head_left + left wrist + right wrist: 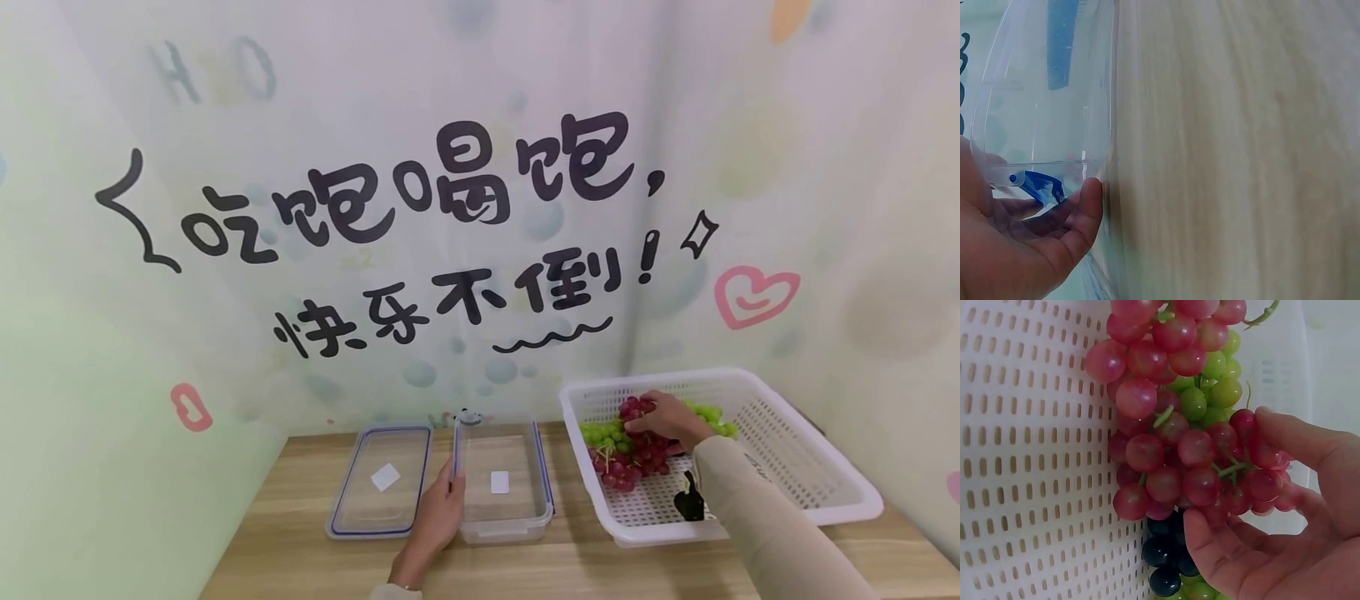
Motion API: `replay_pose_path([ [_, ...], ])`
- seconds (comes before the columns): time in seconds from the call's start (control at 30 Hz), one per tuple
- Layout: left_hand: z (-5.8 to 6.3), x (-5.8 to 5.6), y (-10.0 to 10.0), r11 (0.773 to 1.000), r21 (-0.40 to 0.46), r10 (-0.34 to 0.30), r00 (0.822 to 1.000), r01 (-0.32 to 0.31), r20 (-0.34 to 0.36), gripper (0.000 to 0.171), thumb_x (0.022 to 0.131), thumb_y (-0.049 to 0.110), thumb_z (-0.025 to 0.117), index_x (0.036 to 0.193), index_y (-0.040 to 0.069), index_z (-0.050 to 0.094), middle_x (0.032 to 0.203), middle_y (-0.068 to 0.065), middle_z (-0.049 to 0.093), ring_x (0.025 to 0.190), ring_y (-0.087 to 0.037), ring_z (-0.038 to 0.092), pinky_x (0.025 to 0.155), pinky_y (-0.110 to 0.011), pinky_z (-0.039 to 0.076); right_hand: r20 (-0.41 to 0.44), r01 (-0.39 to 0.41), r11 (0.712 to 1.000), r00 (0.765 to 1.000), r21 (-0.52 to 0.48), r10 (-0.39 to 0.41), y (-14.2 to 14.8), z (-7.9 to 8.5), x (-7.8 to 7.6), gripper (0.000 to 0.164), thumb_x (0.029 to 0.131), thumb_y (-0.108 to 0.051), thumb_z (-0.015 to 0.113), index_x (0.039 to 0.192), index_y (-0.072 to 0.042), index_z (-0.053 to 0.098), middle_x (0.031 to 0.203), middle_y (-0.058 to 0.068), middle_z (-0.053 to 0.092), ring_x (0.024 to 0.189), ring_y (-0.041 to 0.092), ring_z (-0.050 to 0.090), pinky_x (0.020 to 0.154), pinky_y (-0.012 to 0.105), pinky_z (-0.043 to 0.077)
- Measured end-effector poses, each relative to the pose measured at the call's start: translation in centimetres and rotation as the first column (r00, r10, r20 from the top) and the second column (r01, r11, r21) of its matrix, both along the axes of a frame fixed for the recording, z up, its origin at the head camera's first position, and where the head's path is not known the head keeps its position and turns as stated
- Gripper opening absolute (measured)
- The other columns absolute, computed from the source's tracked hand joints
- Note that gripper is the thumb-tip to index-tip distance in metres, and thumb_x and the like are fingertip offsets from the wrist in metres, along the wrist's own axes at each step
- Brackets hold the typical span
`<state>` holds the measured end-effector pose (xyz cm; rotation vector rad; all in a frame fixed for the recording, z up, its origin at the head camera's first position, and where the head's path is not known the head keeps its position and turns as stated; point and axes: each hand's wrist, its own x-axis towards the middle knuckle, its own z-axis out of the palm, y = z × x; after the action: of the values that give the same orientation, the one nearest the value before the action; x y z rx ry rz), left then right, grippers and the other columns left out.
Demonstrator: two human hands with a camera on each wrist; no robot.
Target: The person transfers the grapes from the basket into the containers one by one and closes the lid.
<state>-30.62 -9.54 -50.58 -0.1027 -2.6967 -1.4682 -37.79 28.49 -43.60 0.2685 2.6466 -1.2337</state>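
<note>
From the head we look forward and down, far enough back for the wall [450,67], table [540,575], clear container [504,530] and white basket [840,487]. At the left wrist we see the container close and sideways; at the right, red grapes [1166,456] closer still. The head view shares both.

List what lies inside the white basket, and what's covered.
Inside the white basket: red grapes, green grapes, dark grapes and an unclear black thing. In the head view, the right hand and sleeve hide part; the floor beneath the grapes is covered.
</note>
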Motion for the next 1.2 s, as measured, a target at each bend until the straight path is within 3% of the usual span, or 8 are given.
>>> replay_pose_path([
  [0.1, 0.1, 0.1, 0.0, 1.000, 0.005, -0.014, 1.000, 0.014, -0.001, 0.053, 0.108, 0.025, 0.038, 0.152, -0.003, 0.032, 0.106, -0.017, 0.061, 0.089, -0.026, 0.055, 0.077, -0.043, 0.048, -0.010, 0.005, 1.000, 1.000, -0.010, -0.005, 0.0, 0.1, 0.2, 0.067, 0.089, -0.022, 0.072, 0.142, 0.004, 0.040, 0.137, 0.033, 0.045, 0.118, 0.047, 0.048, 0.089, 0.059, 0.050],
  [0.3, 0.3, 0.1, 0.0, 0.999, 0.026, -0.042, 0.999, 0.042, 0.010, 0.053, 0.109, 0.025, 0.035, 0.153, -0.004, 0.028, 0.082, -0.009, 0.050, 0.068, -0.019, 0.045, 0.062, -0.033, 0.042, -0.039, -0.013, 0.999, 0.999, -0.033, 0.012, 0.4, 0.4, 0.4, 0.055, 0.091, -0.020, 0.069, 0.136, 0.002, 0.047, 0.133, 0.030, 0.050, 0.115, 0.044, 0.052, 0.084, 0.056, 0.052],
  [0.4, 0.5, 0.0, 0.0, 0.999, 0.007, -0.043, 0.999, 0.043, -0.020, 0.051, 0.109, 0.021, 0.036, 0.152, -0.006, 0.030, 0.098, -0.019, 0.060, 0.080, -0.025, 0.054, 0.073, -0.042, 0.049, -0.035, -0.019, 0.999, 0.999, -0.046, 0.017, 0.7, 0.7, 0.5, 0.053, 0.092, -0.021, 0.069, 0.135, 0.001, 0.047, 0.133, 0.030, 0.049, 0.114, 0.045, 0.052, 0.075, 0.052, 0.056],
  [0.5, 0.6, 0.0, 0.0, 0.999, -0.008, -0.044, 0.999, 0.044, -0.029, 0.050, 0.108, 0.019, 0.036, 0.151, -0.006, 0.031, 0.108, -0.023, 0.061, 0.089, -0.028, 0.055, 0.083, -0.048, 0.049, -0.031, -0.022, 0.997, 0.999, -0.070, 0.020, 0.9, 1.1, 0.7, 0.052, 0.094, -0.021, 0.067, 0.135, 0.001, 0.045, 0.134, 0.031, 0.047, 0.116, 0.047, 0.050, 0.070, 0.050, 0.059],
  [0.67, 0.6, 0.0, 0.0, 0.999, -0.011, -0.049, 0.999, 0.049, -0.017, 0.050, 0.109, 0.019, 0.035, 0.152, -0.006, 0.031, 0.095, -0.016, 0.057, 0.081, -0.025, 0.053, 0.080, -0.045, 0.047, -0.039, -0.027, 0.993, 0.999, -0.113, 0.023, 1.2, 1.6, 1.1, 0.054, 0.096, -0.019, 0.064, 0.139, 0.001, 0.039, 0.136, 0.033, 0.042, 0.120, 0.051, 0.047, 0.072, 0.051, 0.060],
  [0.87, 0.4, 0.0, -0.2, 0.999, -0.008, -0.039, 0.999, 0.039, -0.024, 0.050, 0.109, 0.021, 0.035, 0.151, -0.006, 0.032, 0.126, -0.025, 0.058, 0.100, -0.032, 0.054, 0.088, -0.052, 0.047, -0.038, -0.039, 0.987, 0.999, -0.157, 0.033, 1.5, 2.3, 1.4, 0.060, 0.097, -0.025, 0.064, 0.143, 0.001, 0.036, 0.134, 0.031, 0.046, 0.119, 0.046, 0.050, 0.078, 0.054, 0.059],
  [1.1, 0.2, -0.1, -0.2, 0.999, -0.001, -0.046, 0.999, 0.046, -0.004, 0.052, 0.109, 0.023, 0.035, 0.152, -0.005, 0.030, 0.108, -0.022, 0.059, 0.087, -0.029, 0.055, 0.077, -0.045, 0.047, -0.038, -0.051, 0.980, 0.998, -0.191, 0.044, 1.8, 3.2, 1.4, 0.062, 0.097, -0.028, 0.065, 0.145, -0.002, 0.035, 0.133, 0.028, 0.050, 0.115, 0.039, 0.053, 0.085, 0.054, 0.057],
  [1.2, 0.2, 0.0, -0.2, 0.999, -0.011, -0.044, 0.999, 0.044, -0.021, 0.052, 0.109, 0.024, 0.035, 0.151, -0.006, 0.031, 0.117, -0.025, 0.060, 0.094, -0.032, 0.057, 0.083, -0.050, 0.049, -0.034, -0.055, 0.980, 0.998, -0.192, 0.049, 1.8, 3.6, 1.3, 0.065, 0.096, -0.031, 0.065, 0.147, -0.004, 0.035, 0.135, 0.028, 0.049, 0.115, 0.039, 0.053, 0.086, 0.055, 0.057],
])
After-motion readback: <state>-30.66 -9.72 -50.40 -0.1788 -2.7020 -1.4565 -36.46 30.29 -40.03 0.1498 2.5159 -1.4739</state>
